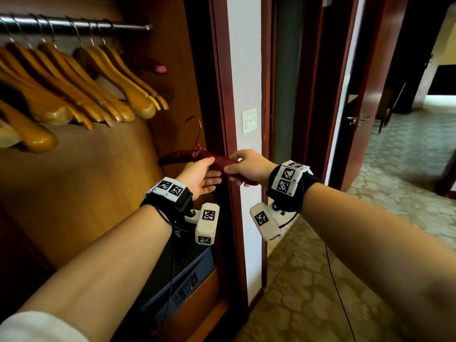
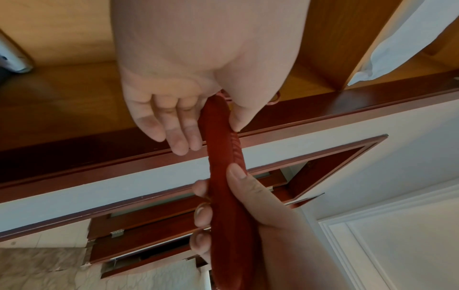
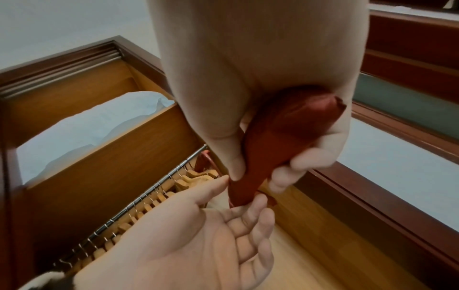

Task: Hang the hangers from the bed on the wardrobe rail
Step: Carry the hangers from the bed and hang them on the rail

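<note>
A dark red padded hanger (image 1: 182, 155) with a wire hook (image 1: 197, 129) is held level in front of the wardrobe's right side, below the rail (image 1: 74, 24). My right hand (image 1: 249, 166) grips its right arm, fingers wrapped round it (image 3: 285, 133). My left hand (image 1: 199, 176) pinches the hanger near its middle between the thumb and a hidden finger, the other fingers straight (image 2: 174, 117). Several wooden hangers (image 1: 118, 77) hang on the rail. Another dark red hanger (image 1: 150, 64) hangs at the rail's right end.
The wardrobe's dark red frame (image 1: 222, 95) stands just right of the hands. A grey safe (image 1: 182, 280) sits on the wardrobe floor below. A light switch (image 1: 249, 120) is on the wall, and an open door (image 1: 365, 95) is further right. White bedding (image 3: 87, 127) lies on the upper shelf.
</note>
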